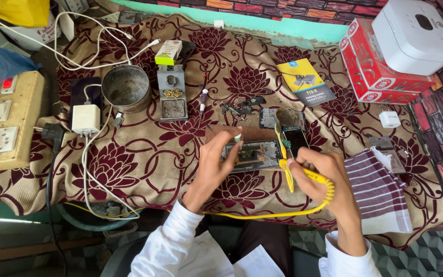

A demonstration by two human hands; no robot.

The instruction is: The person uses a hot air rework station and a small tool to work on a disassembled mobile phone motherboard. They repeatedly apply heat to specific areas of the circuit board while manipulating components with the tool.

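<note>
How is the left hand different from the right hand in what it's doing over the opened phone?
The left hand pinches a small pale green piece between its fingertips, while the right hand wraps around a yellow-handled tool with a yellow cord. The left hand hovers at the opened phone's left end; the right hand sits at its right end, beside a striped cloth. Both wear white sleeves and work over the same phone.

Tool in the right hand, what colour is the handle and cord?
Yellow: the soldering iron in the right hand has a yellow handle and cord. Head view.
</note>
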